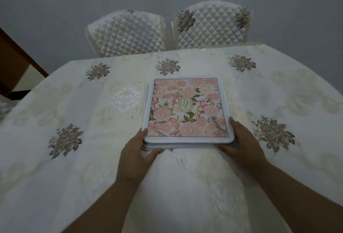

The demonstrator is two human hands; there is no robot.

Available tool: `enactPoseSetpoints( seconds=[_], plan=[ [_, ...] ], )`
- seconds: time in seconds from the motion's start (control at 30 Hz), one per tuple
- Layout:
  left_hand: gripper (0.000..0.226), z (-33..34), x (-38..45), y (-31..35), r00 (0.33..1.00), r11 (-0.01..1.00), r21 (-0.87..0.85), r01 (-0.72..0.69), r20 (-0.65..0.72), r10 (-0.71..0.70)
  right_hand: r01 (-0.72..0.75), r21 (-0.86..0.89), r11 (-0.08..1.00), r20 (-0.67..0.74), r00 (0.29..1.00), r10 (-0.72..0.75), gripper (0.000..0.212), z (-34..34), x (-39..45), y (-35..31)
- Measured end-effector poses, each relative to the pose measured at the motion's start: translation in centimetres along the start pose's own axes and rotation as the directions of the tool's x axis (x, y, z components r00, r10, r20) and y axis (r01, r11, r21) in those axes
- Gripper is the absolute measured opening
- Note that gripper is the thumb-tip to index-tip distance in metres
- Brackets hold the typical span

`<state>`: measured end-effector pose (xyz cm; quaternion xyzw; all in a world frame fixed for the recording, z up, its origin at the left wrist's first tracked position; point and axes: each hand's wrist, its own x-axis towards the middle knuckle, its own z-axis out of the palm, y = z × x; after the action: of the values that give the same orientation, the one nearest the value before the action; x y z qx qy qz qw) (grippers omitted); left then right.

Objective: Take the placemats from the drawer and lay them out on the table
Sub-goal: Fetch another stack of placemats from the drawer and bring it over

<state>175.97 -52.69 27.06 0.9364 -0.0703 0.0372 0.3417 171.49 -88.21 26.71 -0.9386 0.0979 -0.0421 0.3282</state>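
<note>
A stack of square placemats (pixel 187 108) with white borders and a pink flower print lies in the middle of the table (pixel 74 158), which is covered by a cream embroidered cloth. My left hand (pixel 138 151) holds the stack's near left corner, thumb against the front edge and fingers up the left side. My right hand (pixel 241 140) holds the near right corner, fingers along the right side and thumb under the front edge. Several mat edges show at the front of the stack.
Two chairs with quilted cream covers (pixel 126 34) (pixel 211 26) stand at the table's far side against a grey wall. A dark wooden piece (pixel 16 60) rises at the left edge of view.
</note>
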Motion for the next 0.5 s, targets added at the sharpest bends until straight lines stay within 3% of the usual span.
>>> enactPoseSetpoints(
  seconds=[0.27,0.5],
  plan=[
    [0.072,0.1,-0.6,-0.1,0.998,0.999,-0.024,0.048,-0.042,-0.049,-0.046,-0.074,0.996,0.109,0.993,0.054,0.113,0.2,1.0,0.9],
    [0.050,0.2,-0.6,-0.1,0.992,1.000,-0.010,0.022,-0.122,-0.023,-0.076,-0.090,0.993,0.106,0.991,0.085,0.122,-0.3,0.9,0.0]
  ],
)
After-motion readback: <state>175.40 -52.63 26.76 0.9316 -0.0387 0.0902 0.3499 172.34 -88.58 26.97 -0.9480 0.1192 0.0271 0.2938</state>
